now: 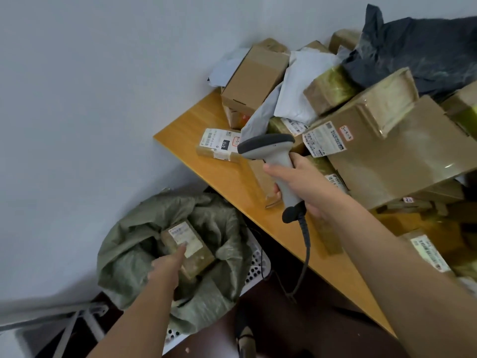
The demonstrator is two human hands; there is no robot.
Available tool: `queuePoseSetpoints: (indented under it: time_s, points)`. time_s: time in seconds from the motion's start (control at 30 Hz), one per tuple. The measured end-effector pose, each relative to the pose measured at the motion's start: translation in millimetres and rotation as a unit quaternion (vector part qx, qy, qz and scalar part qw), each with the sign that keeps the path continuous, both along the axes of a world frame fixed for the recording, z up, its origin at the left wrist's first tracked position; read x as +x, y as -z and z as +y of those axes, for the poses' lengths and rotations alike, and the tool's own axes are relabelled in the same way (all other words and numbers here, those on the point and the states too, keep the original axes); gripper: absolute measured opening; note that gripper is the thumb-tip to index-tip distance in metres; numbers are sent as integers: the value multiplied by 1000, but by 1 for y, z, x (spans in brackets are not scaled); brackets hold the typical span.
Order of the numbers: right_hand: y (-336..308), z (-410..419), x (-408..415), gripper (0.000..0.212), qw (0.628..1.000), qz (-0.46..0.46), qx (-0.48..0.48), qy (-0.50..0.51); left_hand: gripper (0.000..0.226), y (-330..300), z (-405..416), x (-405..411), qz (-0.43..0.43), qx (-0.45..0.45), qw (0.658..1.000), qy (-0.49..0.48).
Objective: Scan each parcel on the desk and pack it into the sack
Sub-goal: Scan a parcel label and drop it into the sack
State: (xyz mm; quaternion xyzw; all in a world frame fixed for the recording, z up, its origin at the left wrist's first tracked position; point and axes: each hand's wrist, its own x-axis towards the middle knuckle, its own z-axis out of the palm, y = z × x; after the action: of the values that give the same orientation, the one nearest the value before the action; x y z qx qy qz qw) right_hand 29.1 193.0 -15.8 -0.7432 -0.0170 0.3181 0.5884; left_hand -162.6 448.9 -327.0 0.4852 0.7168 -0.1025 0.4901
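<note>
A taped brown parcel is held in the left hand, fingers curled round its near edge, down inside the green sack; packing appears to be the step in hand. The scanner is gripped by the right hand above the surface. Next, release is judged to be needed, then the small labelled parcel near the scanner's head could be taken.

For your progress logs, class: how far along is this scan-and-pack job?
Done: little can be confirmed. In hand: the left hand is lowering one parcel into the sack, while the right hand grips the scanner. Left: a big pile still covers the desk.
</note>
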Motion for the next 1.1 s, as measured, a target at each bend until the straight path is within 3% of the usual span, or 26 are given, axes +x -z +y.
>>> queuePoseSetpoints:
  time_s: [0.13,0.2,0.33,0.43,0.57,0.73,0.9,1.1]
  points:
    - [-18,-15,7,21,999,-6,18,37,94,-134,-47,67,11,60,992,109]
    - [-31,-29,12,18,998,-26,18,54,82,-164,-66,103,-18,78,985,153]
    - [-61,-66,20,23,993,-78,16,86,75,-216,-113,171,-107,134,953,250]
    - [-80,-98,25,28,988,-99,17,115,87,-243,-153,205,-191,162,911,327]
    - [-95,-131,30,34,982,-118,10,149,101,-252,-188,224,-203,127,902,359]
    - [-92,-155,38,32,982,-134,14,134,115,-235,-216,235,-95,83,922,365]
    - [-70,-166,46,30,986,-137,14,92,135,-210,-241,266,20,135,927,351]
    - [-63,-170,49,26,990,-138,16,37,128,-202,-239,255,-15,155,938,309]
